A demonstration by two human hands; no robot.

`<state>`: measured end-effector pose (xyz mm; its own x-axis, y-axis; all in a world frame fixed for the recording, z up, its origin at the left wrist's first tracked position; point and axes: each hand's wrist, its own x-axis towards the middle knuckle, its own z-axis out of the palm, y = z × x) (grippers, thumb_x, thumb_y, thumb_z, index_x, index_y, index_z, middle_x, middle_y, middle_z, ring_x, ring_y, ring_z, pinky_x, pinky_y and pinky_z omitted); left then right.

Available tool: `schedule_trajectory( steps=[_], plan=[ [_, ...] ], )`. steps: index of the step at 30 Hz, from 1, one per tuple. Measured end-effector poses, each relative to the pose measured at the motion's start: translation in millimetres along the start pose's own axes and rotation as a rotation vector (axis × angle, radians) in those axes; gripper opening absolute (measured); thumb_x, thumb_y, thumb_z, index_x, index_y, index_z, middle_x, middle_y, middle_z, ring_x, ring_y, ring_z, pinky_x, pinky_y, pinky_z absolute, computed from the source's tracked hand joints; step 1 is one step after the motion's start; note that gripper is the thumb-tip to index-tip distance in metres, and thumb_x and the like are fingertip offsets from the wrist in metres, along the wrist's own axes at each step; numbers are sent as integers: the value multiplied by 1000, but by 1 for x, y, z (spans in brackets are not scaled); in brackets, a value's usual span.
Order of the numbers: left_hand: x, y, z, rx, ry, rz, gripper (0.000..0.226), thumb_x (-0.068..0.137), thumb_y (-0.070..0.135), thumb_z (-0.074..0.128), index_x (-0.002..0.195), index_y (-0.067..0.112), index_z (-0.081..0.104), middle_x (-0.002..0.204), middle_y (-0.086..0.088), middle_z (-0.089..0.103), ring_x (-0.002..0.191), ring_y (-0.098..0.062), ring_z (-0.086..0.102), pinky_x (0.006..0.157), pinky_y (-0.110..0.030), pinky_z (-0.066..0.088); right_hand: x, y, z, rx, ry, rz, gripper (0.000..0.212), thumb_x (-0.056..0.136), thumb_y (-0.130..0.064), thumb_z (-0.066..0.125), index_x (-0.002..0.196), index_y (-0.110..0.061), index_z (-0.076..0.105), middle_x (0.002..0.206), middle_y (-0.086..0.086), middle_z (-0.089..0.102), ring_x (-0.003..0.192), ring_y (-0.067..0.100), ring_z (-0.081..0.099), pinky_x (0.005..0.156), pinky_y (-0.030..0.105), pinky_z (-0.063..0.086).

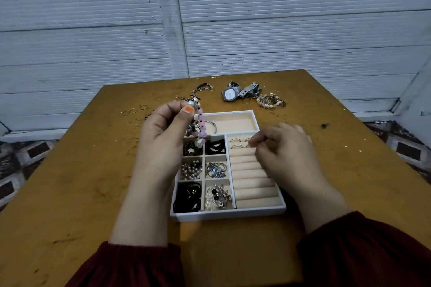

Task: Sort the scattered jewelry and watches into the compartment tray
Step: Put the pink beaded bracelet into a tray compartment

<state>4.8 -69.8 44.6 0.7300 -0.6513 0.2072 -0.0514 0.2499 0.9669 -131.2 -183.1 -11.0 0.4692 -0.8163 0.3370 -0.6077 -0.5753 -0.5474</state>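
Roughly halfway: the compartment tray's [231, 213] small cells are filled, your left hand [163, 128] pinches a pink bead bracelet [201, 127] above them, your right hand [284, 154] curls at the ring rolls [250, 176] (hold unclear), while watches [229, 94], chain [201, 88] and loose rings [133, 111] wait on the counter [93, 170].

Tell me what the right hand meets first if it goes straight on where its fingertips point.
Probably the rings seated in the ring rolls: the right hand points its fingertips left at them, very close, though its height above them is unclear.

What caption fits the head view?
Left hand pinches a pink bead bracelet above the tray; right hand over its ring rolls.
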Motion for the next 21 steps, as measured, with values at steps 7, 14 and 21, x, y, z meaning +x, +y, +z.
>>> schedule_trajectory(
  steps=[7,14,21],
  plan=[
    [0,0,0,11,-11,-4,19,93,7,53,79,18,59,70,14,64,56,11,57,47,-4,39,-2,2,-7,222,94,65,20,82,-21,59,97,-32,66,93,-13,65,101,22,58,89,49,46],
    [-5,6,1,11,-57,3,21,93,5,52,76,16,58,59,18,64,51,9,57,44,-5,39,-4,20,-11,15,-8,220,25,88,-23,55,111,-28,64,112,-2,65,111,26,54,95,45,43],
    [-11,10,-1,20,-135,1,19,93,1,49,76,10,53,52,15,61,46,6,55,42,-5,39,-2,25,-5,-232,-184,216,46,99,-42,36,143,-33,38,156,0,27,147,24,11,116,44,9]
  ],
)
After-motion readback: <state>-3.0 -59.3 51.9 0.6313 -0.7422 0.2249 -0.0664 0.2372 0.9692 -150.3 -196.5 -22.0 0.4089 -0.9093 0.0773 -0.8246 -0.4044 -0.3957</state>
